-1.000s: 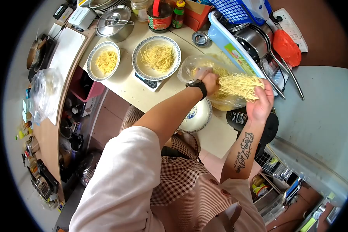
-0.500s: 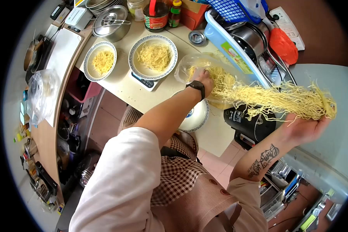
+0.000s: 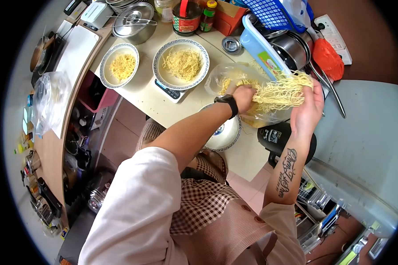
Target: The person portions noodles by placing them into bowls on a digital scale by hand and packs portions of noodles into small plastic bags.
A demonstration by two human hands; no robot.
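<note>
A bundle of thin yellow noodles (image 3: 278,93) stretches between my two hands above a clear plastic bag (image 3: 216,79). My left hand (image 3: 244,98), with a black watch at the wrist, is closed on the noodles' left end at the bag. At the other end, my right hand (image 3: 310,106) grips the strands, its fingers partly behind them. More noodles lie in the bag beneath. Under my left wrist is a white bowl (image 3: 227,137) with a patterned rim, partly covered by my arm.
Two patterned bowls hold noodles: a left bowl (image 3: 102,70) and a middle bowl (image 3: 157,66) on a kitchen scale (image 3: 174,96). Behind stand a lidded pot (image 3: 135,31) and sauce containers. A blue basin (image 3: 256,39) of cookware is near my right hand, a black appliance (image 3: 269,137) below it.
My right hand has moved left and slightly up, toward my left hand, bringing its end of the noodles along. The stretched bundle is now shorter. My left hand stays near the bag.
</note>
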